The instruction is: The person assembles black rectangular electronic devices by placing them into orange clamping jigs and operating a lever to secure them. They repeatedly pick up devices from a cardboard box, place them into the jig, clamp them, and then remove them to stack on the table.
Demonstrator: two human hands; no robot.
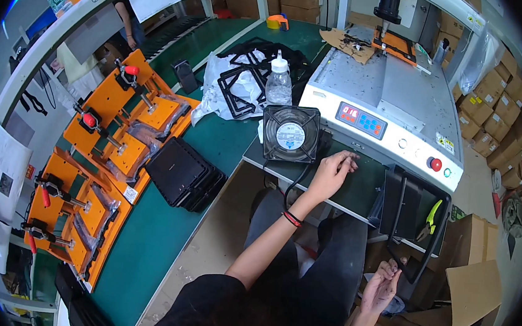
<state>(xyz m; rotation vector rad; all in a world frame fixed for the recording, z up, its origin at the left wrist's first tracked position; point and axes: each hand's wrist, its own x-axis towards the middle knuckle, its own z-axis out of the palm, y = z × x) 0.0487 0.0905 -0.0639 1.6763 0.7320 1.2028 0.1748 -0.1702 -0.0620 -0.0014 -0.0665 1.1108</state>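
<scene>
- The left hand [333,171] is stretched forward and lies on the green worktop [358,187] in front of the grey machine [396,106]; its fingers are curled down at the worktop's far edge, and whether the grip closes on anything there I cannot tell;
- just beside that hand, to its left, a small square black fan [290,133] stands upright on the worktop, its cable hanging off the near edge past the wrist;
- the right hand [382,286] hangs low by the person's lap, palm up, fingers loosely bent; the grip is narrow; whether it pinches some small thing is too unclear to say;
- close above the right hand a black frame [414,223] leans at the worktop's end, with yellow-handled pliers [432,216] behind it;
- a clear plastic bottle [279,81] stands behind the fan, next to a heap of black frames [246,78] on white wrapping;
- on the long green bench [161,235] to the left lie a stack of black trays [184,174] and orange clamp jigs [121,132];
- cardboard boxes [495,109] are stacked at the right.
</scene>
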